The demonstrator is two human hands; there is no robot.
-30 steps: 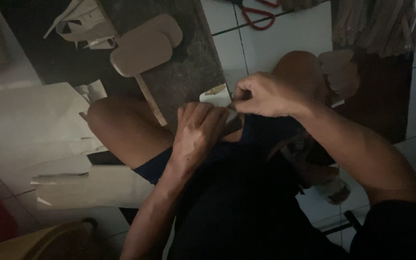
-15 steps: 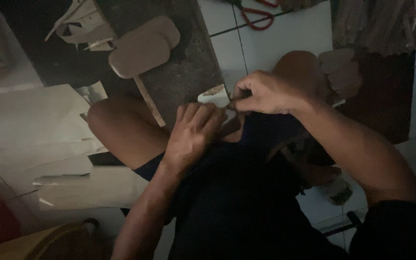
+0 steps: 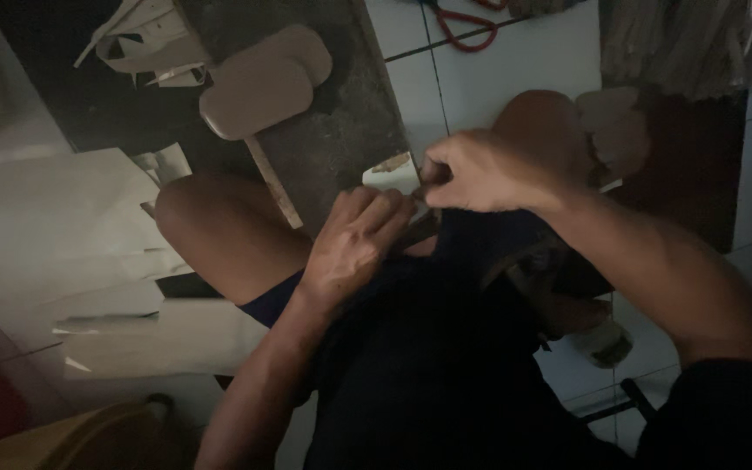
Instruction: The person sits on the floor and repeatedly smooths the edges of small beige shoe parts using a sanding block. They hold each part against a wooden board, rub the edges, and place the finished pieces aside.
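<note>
White floor tiles, dim light. Your right hand (image 3: 480,171) pinches a small pale flat piece (image 3: 391,174) at its fingertips; your left hand (image 3: 354,242), fingers curled narrow, presses just below it. Tan oval cut-outs (image 3: 263,83) lie well beyond, apparently finished; this piece looks mid-work.

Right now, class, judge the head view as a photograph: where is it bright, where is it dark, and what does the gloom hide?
Head view: dim overall; the white floor tiles and pale sheets are brightest. The lap is near black, so whatever the left hand and right hand hold between them is hard to make out. Edges look soft, with no glare.
</note>
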